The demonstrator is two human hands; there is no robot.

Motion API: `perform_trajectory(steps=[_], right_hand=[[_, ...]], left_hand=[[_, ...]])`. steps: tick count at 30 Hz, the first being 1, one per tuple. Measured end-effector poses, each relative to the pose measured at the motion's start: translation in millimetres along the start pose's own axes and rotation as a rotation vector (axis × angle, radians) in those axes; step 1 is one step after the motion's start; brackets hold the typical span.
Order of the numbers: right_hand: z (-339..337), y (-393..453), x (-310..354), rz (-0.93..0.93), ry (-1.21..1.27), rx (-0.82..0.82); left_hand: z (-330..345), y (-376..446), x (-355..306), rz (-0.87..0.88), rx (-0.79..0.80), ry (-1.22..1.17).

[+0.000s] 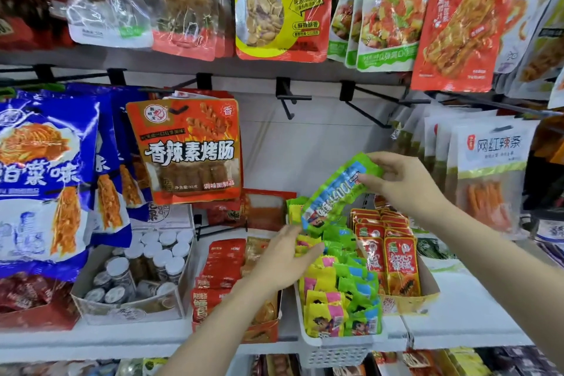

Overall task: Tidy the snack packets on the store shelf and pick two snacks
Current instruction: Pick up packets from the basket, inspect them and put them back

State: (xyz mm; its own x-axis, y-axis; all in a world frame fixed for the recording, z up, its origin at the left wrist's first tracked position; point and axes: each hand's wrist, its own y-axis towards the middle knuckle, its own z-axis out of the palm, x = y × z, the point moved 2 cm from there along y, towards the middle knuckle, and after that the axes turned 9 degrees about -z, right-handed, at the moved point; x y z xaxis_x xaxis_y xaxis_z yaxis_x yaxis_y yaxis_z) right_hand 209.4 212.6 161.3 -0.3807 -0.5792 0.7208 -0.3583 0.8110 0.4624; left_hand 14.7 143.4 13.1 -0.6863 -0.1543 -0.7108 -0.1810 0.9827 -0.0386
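A shop is shown, in its snack aisle. Sealed snack bags point(280, 3) are hung in rows from black metal hooks point(287, 98) fixed to a white back panel. Below them, a white shelf point(467, 314) is stocked with open cardboard display boxes point(427, 287) and a white plastic basket point(335, 351), each filled with many identical small packets point(399, 265). Small jars point(161, 253) are packed in another box.
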Motion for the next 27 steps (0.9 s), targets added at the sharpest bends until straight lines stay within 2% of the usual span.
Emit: perform_trajectory(steps=[3,12,17,20,24,27], right_hand=[[12,5,-6,-0.021,-0.09,0.018],[34,14,-21,-0.065,-0.111,-0.02],[51,6,-23,-0.13,-0.387,0.152],[59,6,-18,-0.143,-0.423,0.21],[99,0,-25,-0.176,-0.579,0.445],[113,-1,-32,-0.14,-0.687,0.517]], left_hand=[[3,-2,8,-0.014,-0.029,0.019],[2,-28,18,0.077,-0.035,-0.095],[1,-26,18,0.062,-0.004,-0.099],[2,-23,18,0.062,0.002,-0.102],[4,-22,20,0.067,-0.029,-0.139],[2,-22,19,0.09,-0.039,-0.147]])
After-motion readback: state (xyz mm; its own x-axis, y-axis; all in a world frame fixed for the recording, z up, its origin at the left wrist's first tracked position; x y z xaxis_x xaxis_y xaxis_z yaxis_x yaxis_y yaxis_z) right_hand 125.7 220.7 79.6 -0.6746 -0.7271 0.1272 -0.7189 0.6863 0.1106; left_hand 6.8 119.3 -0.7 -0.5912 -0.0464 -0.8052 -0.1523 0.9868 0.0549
